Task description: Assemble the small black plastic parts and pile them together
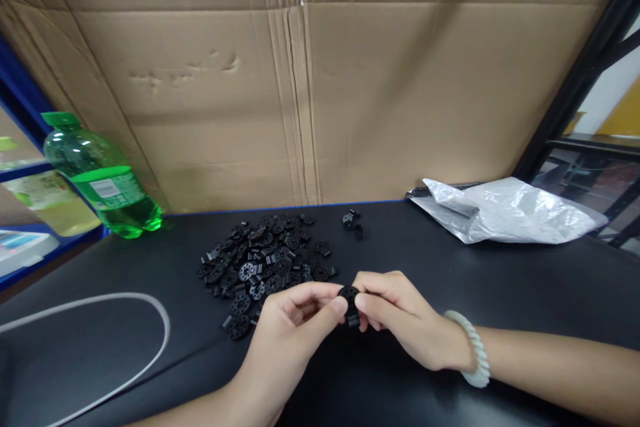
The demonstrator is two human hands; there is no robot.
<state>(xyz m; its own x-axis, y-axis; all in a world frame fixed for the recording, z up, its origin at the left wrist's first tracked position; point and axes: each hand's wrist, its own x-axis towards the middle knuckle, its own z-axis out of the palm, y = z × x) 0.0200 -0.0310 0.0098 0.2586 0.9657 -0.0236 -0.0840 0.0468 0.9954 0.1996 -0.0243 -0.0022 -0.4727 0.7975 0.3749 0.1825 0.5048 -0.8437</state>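
Observation:
Between my two hands is a small round black plastic part (349,295) with holes in its face and a short tab at its lower end. My left hand (301,320) pinches its left edge between thumb and forefinger. On the other edge, the thumb and forefinger of my right hand (395,310) are closed on the same part. A heap of similar black parts (265,253) lies just beyond my left hand. Several more small black pieces (353,221) sit apart, farther back on the black table (400,253).
A green plastic bottle (107,180) stands tilted at the back left. A grey cable (163,320) loops over the left of the table. At the back right lies a crumpled silver-white bag (510,210). A cardboard sheet (350,100) walls off the rear.

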